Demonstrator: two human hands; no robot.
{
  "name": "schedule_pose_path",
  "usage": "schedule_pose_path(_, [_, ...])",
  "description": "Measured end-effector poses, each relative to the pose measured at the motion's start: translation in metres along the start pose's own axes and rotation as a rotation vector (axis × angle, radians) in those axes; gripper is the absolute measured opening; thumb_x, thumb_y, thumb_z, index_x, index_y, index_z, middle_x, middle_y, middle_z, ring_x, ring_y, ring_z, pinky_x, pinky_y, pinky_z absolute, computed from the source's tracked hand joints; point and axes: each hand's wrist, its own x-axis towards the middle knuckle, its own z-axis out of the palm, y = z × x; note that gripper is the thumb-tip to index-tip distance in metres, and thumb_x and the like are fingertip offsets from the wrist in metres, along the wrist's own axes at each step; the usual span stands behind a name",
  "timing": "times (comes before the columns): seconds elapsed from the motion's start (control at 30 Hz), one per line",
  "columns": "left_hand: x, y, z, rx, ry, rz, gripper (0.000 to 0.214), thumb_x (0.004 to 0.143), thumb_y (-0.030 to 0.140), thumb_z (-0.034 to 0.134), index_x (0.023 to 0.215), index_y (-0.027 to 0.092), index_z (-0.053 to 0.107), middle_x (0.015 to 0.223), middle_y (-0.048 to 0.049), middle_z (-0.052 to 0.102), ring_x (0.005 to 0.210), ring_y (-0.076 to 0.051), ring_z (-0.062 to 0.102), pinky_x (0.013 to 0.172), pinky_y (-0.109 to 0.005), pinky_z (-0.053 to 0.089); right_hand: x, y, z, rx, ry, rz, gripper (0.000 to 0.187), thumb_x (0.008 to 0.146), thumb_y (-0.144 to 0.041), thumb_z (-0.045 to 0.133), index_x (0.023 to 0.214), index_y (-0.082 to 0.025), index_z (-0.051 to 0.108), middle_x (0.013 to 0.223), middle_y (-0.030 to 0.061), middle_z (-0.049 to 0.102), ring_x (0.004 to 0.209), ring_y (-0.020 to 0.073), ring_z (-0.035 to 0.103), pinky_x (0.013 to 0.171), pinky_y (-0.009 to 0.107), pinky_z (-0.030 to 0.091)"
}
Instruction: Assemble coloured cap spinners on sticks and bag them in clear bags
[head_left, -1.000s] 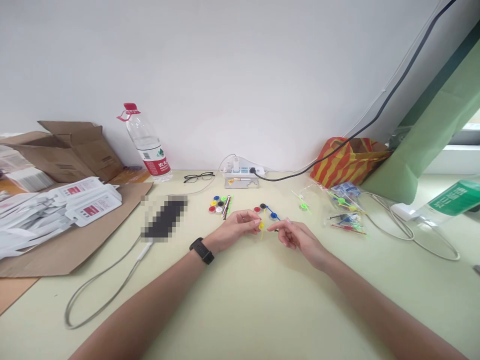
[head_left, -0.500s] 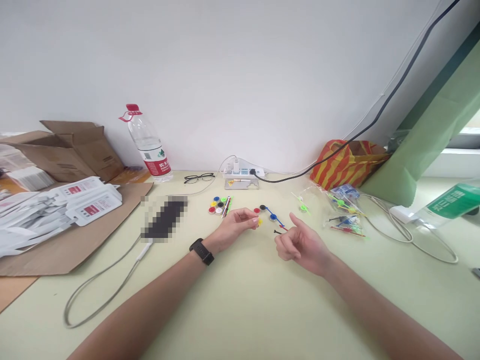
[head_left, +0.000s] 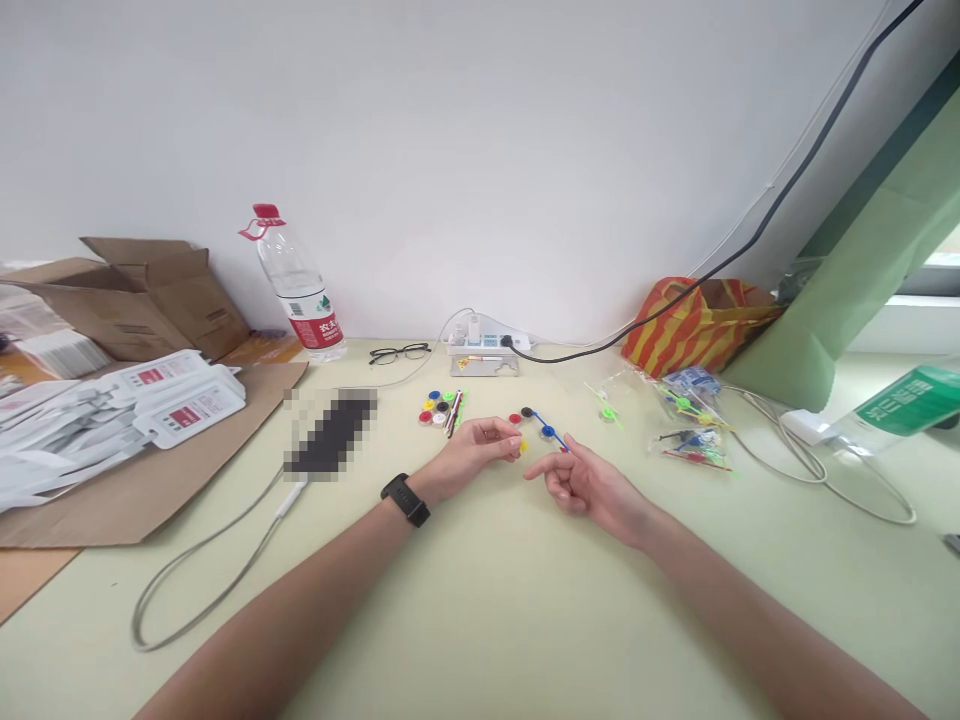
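My left hand (head_left: 480, 455), with a black watch on its wrist, is closed in a pinch at a small yellow plastic piece (head_left: 523, 449), mostly hidden by the fingers. To its right, my right hand (head_left: 577, 480) has the index finger stretched toward the yellow piece; thumb and index are apart, the other fingers curl in, and nothing shows between them. Just beyond the hands lie a red disc (head_left: 515, 420), a black disc (head_left: 526, 412) and a blue disc (head_left: 548, 432) with a blue stick. The right hand covers part of the pieces there.
Several coloured discs (head_left: 429, 407) and thin sticks (head_left: 454, 412) lie behind my left hand. Bagged plastic parts (head_left: 694, 440) are at the right. A power strip (head_left: 487, 346), glasses (head_left: 400, 353) and a water bottle (head_left: 307, 300) stand along the wall. A cable (head_left: 172, 630) loops at left.
My right hand has moved left toward my left hand, its index finger now extended, covering the small black stick seen before. My left hand keeps its pinch almost in place.
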Motion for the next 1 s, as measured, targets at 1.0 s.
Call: schedule_pose_path(1.0, [0.0,-0.01,-0.002,0.165,-0.114,0.003,0.033,0.072,0.034,0.092,0.088,0.014,0.071,0.089,-0.0066,0.075,0.085,-0.017,0.07,0.083,-0.031,0.053,0.001,0.008,0.014,-0.455,0.165,-0.192,0.044,0.09,-0.063,0.065,0.087,-0.02,0.06,0.068,-0.0051,0.044,0.057,0.0099,0.038,0.054,0.026,0.028])
